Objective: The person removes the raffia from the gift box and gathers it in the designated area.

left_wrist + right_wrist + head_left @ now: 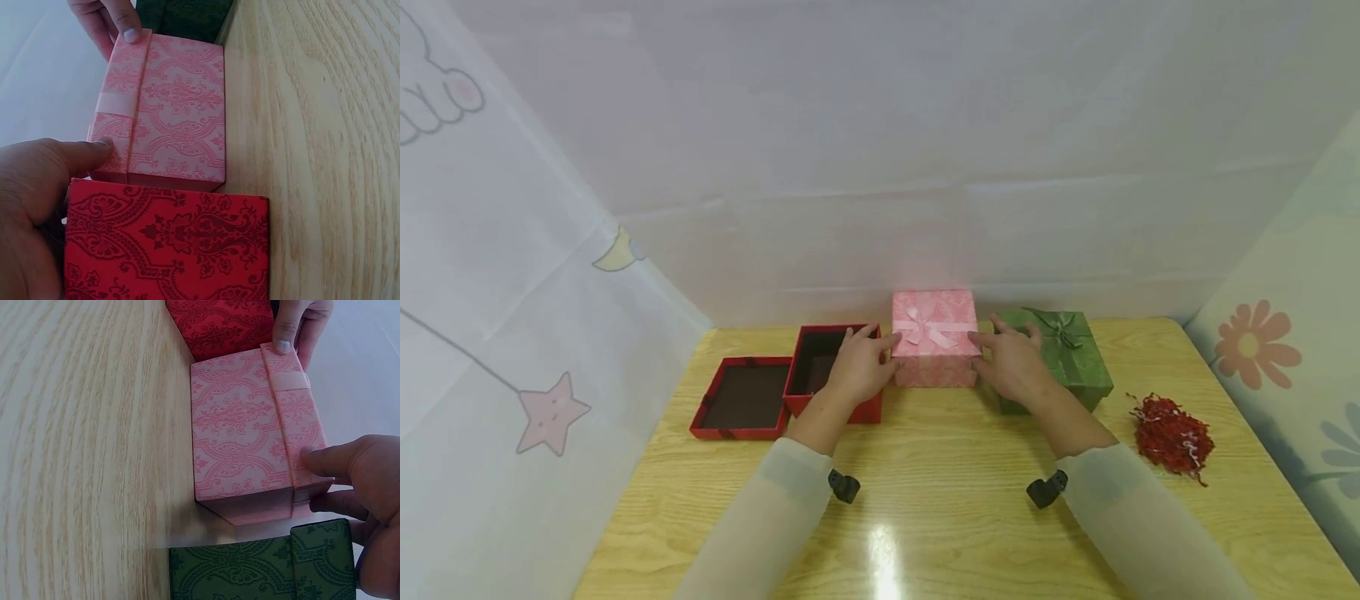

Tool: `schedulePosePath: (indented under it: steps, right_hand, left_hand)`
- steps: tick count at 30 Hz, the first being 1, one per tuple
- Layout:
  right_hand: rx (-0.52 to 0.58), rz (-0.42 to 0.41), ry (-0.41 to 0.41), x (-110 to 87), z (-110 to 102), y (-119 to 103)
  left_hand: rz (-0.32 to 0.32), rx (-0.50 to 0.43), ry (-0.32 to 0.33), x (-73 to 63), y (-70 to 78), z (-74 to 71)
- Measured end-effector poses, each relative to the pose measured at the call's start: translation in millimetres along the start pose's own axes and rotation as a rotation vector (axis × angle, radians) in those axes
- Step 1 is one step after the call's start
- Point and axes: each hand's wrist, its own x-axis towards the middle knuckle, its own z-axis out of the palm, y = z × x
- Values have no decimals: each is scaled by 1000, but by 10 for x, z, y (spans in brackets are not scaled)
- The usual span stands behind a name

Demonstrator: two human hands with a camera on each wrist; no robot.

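Observation:
A pink patterned gift box (937, 372) stands at the back middle of the table. Its lid (955, 304), with a pale ribbon bow, sits on top. My left hand (859, 367) holds the lid at its left corner, thumb on the front face. At the opposite corner, my right hand (1017, 360) grips the lid the same way, thumb in front and fingers at the side. The left hand reaches over an uncovered red box (868, 410). Part of a green gift box (1082, 367) with a bow lies hidden behind the right hand and forearm.
A red box lid (745, 433) lies with its dark inside up, left of the red box. Shredded red paper (1172, 435) is heaped at the right of the wooden table (955, 533). White cloth (880, 208) hangs close behind the boxes.

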Motion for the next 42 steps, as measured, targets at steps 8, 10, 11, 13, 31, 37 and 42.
schedulePosePath:
  steps: [8,10,11,13,31,37,42]
  right_hand:
    - [-11,-30,12,-41,-62,-36]
    - [-10,-35,14,-54,-85,-49]
    - [-11,-36,17,-62,-98,-57]
    - [-12,-39,22,-79,-129,-76]
    - [12,-107,137,-253,-347,-198]
    - [51,-128,195,-321,-355,-214]
    - [110,-137,262,-379,-370,-230]
  left_hand:
    - [-2,-27,-8,-64,20,-88]
    - [-2,-27,-12,-76,27,-106]
    - [0,-31,-9,-82,34,-119]
    - [6,-32,-6,-96,47,-145]
    - [-23,-132,11,-278,167,-393]
    - [-14,-205,49,-346,144,-409]
    - [6,-307,105,-397,120,-407]
